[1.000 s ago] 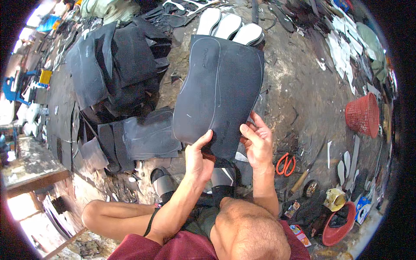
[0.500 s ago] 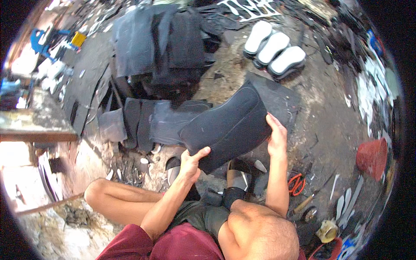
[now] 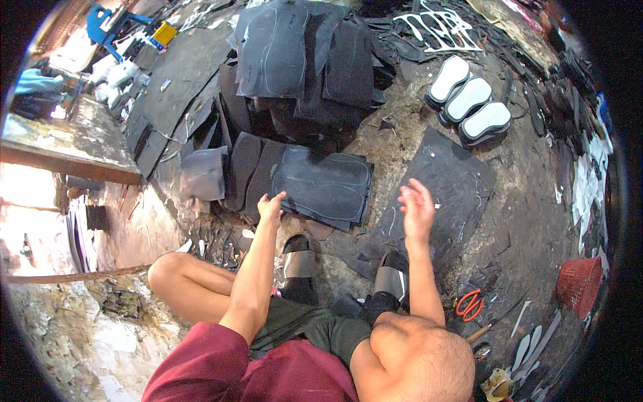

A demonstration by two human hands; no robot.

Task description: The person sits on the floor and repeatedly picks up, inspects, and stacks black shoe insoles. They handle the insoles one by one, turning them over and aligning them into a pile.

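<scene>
Marked black sheets (image 3: 321, 184): found stacked on the floor (image 3: 378, 157), just right of left fingers (image 3: 278, 196), with several edges showing at the right end. Saw left hand (image 3: 269, 209) at the near left corner of the stack; could not tell whether pinching a sheet or only touching. Saw right hand (image 3: 418, 211) raised over a flat black sheet (image 3: 459, 201), fingers spread and loosely bent, gripping nothing. Judged main risk as slippage: could have skewed the top sheet off the pile through a one-sided push from left fingers, with no support at the right end. Could also have smudged the pale outlines by dragging fingers across. Noted sandal (image 3: 299, 264) bodyward of left fingers; could have snagged a low edge there.
</scene>
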